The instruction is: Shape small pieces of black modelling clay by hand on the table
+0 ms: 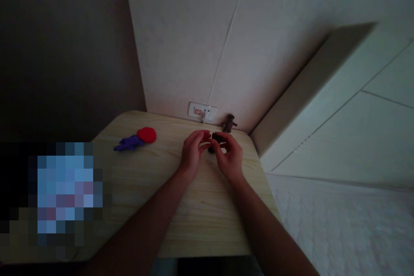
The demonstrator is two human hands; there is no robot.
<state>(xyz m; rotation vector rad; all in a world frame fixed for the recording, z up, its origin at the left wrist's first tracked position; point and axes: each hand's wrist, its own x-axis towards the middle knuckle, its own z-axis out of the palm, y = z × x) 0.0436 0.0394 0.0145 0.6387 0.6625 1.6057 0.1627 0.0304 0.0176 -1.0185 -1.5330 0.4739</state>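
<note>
In the middle of the wooden table, my two hands come together around a small black piece, dark and soft-edged, whose kind I cannot make out. My right hand is closed on it with thumb and fingers. Curved and a little apart, the fingers of my left hand reach to the piece's left side; whether they touch it is unclear. Just behind my right hand stands a small brown figure with arms held out. To the left lie a purple figure-like shape and a flat red round piece, touching each other.
The pale wooden table has rounded corners and meets the wall at the back. A wall socket with a plug sits just above its rear edge. White quilted bedding and a pale headboard are on the right. A blurred-out patch covers the lower left.
</note>
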